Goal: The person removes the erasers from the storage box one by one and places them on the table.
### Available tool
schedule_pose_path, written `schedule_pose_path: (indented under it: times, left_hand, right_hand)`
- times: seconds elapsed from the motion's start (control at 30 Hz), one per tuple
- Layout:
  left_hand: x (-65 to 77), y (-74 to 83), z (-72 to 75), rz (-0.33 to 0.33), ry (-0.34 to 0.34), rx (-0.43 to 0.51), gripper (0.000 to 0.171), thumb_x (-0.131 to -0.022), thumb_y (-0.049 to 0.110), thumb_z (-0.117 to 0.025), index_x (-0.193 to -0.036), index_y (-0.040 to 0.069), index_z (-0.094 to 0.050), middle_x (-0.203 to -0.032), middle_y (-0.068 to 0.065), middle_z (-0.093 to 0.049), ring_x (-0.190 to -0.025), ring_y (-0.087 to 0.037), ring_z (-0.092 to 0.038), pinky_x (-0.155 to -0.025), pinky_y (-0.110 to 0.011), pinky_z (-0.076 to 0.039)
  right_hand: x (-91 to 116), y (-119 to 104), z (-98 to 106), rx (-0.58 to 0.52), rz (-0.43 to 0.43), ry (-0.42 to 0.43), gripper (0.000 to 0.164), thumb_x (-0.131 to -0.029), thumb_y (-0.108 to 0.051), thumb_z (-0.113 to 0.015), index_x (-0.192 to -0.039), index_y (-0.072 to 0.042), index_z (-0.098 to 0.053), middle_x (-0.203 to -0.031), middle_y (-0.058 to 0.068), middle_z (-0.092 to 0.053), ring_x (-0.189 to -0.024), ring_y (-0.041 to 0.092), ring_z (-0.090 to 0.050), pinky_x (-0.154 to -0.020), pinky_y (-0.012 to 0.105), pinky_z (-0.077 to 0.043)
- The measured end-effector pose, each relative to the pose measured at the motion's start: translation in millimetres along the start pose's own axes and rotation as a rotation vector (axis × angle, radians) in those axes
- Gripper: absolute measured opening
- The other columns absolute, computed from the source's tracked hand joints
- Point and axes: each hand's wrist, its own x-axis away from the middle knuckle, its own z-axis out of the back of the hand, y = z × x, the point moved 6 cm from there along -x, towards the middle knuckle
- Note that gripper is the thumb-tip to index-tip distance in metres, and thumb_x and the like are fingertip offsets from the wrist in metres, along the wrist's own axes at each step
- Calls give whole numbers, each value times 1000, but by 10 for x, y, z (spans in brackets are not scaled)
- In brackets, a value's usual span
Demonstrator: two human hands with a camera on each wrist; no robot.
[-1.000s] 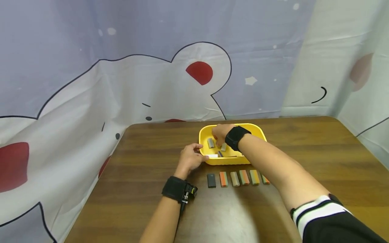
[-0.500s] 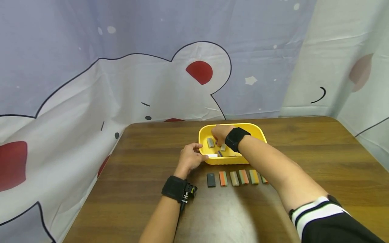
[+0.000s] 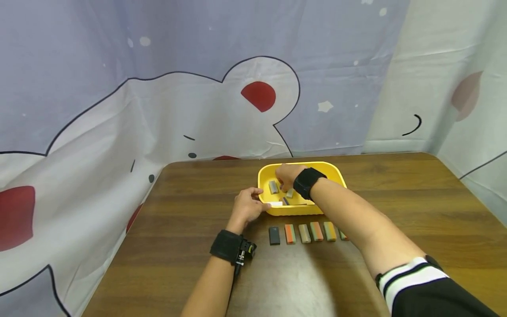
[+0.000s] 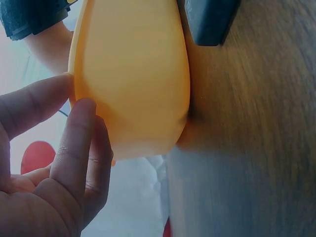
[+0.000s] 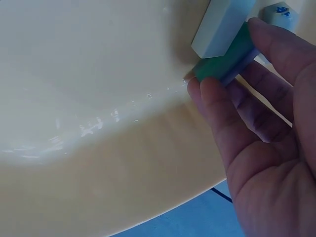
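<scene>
A yellow plastic tray [image 3: 295, 211] with raised sides stands near the far edge of the table. My left hand [image 3: 246, 207] grips its front left corner, fingertips at the rim. Inside the tray is my right hand [image 3: 288, 174], palm hidden from the head view. The right wrist view shows that hand pinching a green and purple block [image 5: 229, 64] between thumb and fingers. A white block [image 5: 219, 29] lies right against it, and another pale block with blue marks [image 5: 280, 14] is just behind. A grey block [image 3: 273, 187] lies left of the right hand.
In front of the tray, several small blocks form a row: a black block [image 3: 274, 236] at the left, then striped ones such as an orange and green block [image 3: 290, 234]. My right forearm covers the row's right end. A printed curtain [image 3: 178, 114] hangs behind the wooden table [image 3: 198, 193].
</scene>
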Motion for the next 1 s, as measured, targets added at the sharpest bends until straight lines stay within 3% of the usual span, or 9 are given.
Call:
schedule_pose_path:
  times: [0.13,0.37,0.57,0.73,1.0]
  left_hand:
    - [14,-6,-31,14,-6,5,50,-76,8,-83,-121,1,-63,-109,-15,-62,-86,-21,-63,-70,-31,-52]
    - [11,1,-37,6,-11,15,50,-76,7,-82,-121,0,-62,-107,-16,-62,-86,-21,-64,-70,-31,-53]
    - [-6,23,12,9,-9,-1,50,-77,8,-82,-122,0,-62,-111,-16,-61,-88,-22,-63,-72,-32,-53]
    - [-25,44,65,6,-17,-3,51,-78,10,-81,-124,0,-61,-112,-17,-61,-90,-24,-63,-72,-32,-53]
    - [-40,54,120,-10,-30,3,53,-80,10,-80,-128,0,-58,-117,-20,-59,-97,-27,-64,-75,-34,-53]
  right_hand:
    - [41,11,-19,-27,-9,-13,12,-86,-19,-75,-83,-10,-68,-76,-1,-61,-68,15,-54,-63,29,-46]
    - [85,47,38,-12,-1,44,12,-87,-20,-74,-88,-9,-70,-81,1,-61,-72,16,-55,-66,30,-47]
    - [232,80,222,-54,92,144,18,-87,-16,-71,-99,-3,-72,-95,7,-67,-78,17,-59,-74,30,-51]
    - [472,104,384,-134,162,205,21,-87,-8,-68,-106,1,-72,-98,9,-70,-86,20,-65,-78,33,-53]
    - [985,192,470,-202,180,253,22,-83,-5,-70,-105,-2,-71,-97,6,-65,-91,23,-62,-83,37,-51]
